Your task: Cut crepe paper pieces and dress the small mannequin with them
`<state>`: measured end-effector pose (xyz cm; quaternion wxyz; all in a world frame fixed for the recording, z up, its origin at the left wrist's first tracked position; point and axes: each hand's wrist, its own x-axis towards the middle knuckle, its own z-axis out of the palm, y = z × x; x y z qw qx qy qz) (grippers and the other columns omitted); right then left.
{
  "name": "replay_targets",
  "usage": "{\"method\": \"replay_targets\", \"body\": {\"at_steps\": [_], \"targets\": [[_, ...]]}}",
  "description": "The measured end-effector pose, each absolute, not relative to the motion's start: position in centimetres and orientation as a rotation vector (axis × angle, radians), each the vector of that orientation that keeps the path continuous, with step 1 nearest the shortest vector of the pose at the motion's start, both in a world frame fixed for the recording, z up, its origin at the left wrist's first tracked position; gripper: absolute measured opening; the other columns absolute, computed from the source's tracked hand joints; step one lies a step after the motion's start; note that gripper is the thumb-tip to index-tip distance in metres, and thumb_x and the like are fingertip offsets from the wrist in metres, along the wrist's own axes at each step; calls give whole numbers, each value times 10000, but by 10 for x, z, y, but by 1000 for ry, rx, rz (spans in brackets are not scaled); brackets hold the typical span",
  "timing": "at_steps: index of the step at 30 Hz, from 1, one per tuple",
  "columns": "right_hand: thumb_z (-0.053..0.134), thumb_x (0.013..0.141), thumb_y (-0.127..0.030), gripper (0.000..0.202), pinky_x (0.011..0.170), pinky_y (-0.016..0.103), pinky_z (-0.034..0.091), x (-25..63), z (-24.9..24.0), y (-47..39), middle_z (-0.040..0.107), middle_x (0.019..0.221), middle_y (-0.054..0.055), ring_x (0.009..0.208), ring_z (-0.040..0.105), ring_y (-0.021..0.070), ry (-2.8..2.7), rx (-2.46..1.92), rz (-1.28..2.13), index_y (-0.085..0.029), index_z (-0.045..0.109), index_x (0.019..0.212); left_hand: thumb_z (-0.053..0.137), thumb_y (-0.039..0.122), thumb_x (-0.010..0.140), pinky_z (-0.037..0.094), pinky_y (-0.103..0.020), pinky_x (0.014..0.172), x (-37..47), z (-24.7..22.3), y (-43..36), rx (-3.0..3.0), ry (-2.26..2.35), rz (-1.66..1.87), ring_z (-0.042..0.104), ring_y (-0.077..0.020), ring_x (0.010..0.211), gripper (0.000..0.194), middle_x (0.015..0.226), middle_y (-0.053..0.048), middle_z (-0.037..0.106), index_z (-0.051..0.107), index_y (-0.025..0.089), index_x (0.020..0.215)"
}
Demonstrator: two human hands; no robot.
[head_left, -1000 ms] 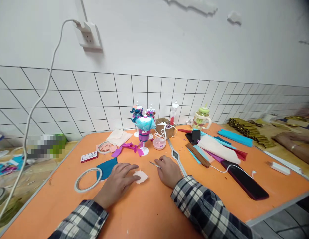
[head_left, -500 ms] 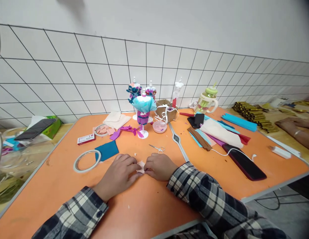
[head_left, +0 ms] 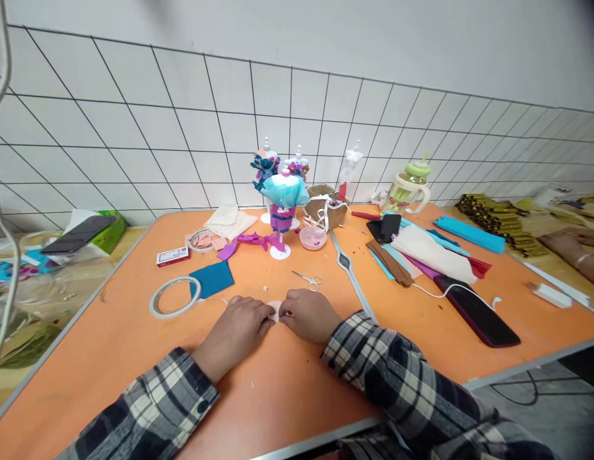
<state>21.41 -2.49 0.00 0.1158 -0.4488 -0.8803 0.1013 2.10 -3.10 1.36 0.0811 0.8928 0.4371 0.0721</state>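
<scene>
A small pale pink piece [head_left: 276,310] lies on the orange table [head_left: 258,409], pinched between both hands. My left hand [head_left: 239,329] has its fingers closed on the piece's left edge. On the right edge, my right hand [head_left: 309,314] grips it with thumb and forefinger. Small scissors [head_left: 308,280] rest just beyond my right hand. To the left are a teal paper square [head_left: 214,279] and a roll of white tape [head_left: 156,305]. A small dress form in a light blue and purple outfit [head_left: 283,198] stands upright beyond the hands.
A pink bowl [head_left: 313,239], an open cardboard box [head_left: 331,214] and a green-lidded bottle [head_left: 406,188] stand farther back. Paper strips [head_left: 389,262] and a dark phone [head_left: 479,313] lie to the right. Another person's hand [head_left: 572,246] rests at the far right.
The view has shifted slightly, moving the table items a little to the right. Both hands remain at the pale piece, which now lies flatter between the fingertips.
</scene>
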Motion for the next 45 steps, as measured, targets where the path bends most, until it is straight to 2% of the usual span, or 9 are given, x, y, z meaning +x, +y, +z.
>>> {"method": "replay_targets", "body": {"at_steps": [4, 9, 15, 26, 29, 32, 40, 42, 45], "targets": [[569, 867, -300, 146, 625, 274, 336, 212, -1, -27, 628, 843, 16, 807, 568, 165, -2546, -1356, 295, -223, 693, 854, 505, 236, 916, 372, -367, 727, 21, 14, -31, 2724, 1319, 199, 623, -227, 807, 222, 828, -52, 708, 723, 232, 875], [572, 855, -273, 197, 638, 262, 345, 211, -1, -28, 644, 925, 18, 803, 577, 149, -2470, -1388, 370, -219, 660, 1024, 511, 229, 917, 388, -361, 757, 22, 14, -31, 2743, 1290, 223, 613, -233, 872, 214, 880, -61, 703, 724, 228, 900], [536, 878, -273, 168, 618, 260, 331, 211, 0, -25, 656, 866, 14, 779, 583, 141, -2493, -1419, 393, -216, 694, 878, 492, 214, 925, 388, -366, 752, 22, 11, -30, 2698, 1328, 238, 633, -228, 817, 219, 842, -51, 719, 703, 232, 981], [540, 894, -352, 209, 604, 264, 335, 214, 4, -27, 677, 849, 15, 782, 599, 161, -2567, -1449, 319, -235, 711, 868, 506, 246, 895, 376, -405, 740, 26, 15, -35, 2798, 1432, 217, 595, -251, 779, 190, 779, -52, 680, 654, 199, 786], [526, 903, -335, 212, 607, 265, 344, 213, 5, -27, 676, 856, 23, 780, 599, 164, -2609, -1429, 280, -223, 703, 875, 533, 244, 871, 390, -403, 758, 27, 17, -36, 2794, 1433, 276, 580, -263, 845, 127, 843, -69, 664, 644, 189, 844], [503, 917, -329, 233, 619, 264, 358, 213, 6, -27, 675, 866, 35, 785, 600, 166, -2635, -1420, 259, -212, 703, 890, 523, 256, 888, 407, -382, 784, 28, 17, -36, 2732, 1363, 370, 567, -251, 906, 149, 939, -73, 654, 646, 197, 949], [505, 918, -343, 224, 652, 267, 379, 214, 7, -27, 673, 891, 33, 824, 603, 173, -2628, -1428, 313, -222, 692, 903, 534, 250, 895, 402, -394, 766, 28, 10, -31, 2757, 1321, 346, 580, -246, 909, 177, 929, -45, 684, 709, 245, 867], [531, 904, -338, 190, 661, 266, 385, 215, 7, -28, 670, 925, 27, 840, 604, 171, -2586, -1439, 336, -233, 672, 975, 530, 241, 895, 400, -398, 772, 28, 10, -30, 2753, 1323, 344, 586, -241, 900, 185, 906, -46, 692, 711, 238, 860], [560, 887, -334, 254, 664, 267, 392, 215, 7, -28, 666, 977, 17, 849, 610, 169, -2532, -1430, 342, -262, 622, 1122, 513, 239, 902, 402, -401, 793, 27, 10, -29, 2753, 1306, 332, 594, -241, 900, 201, 890, -54, 704, 711, 230, 866]]}}
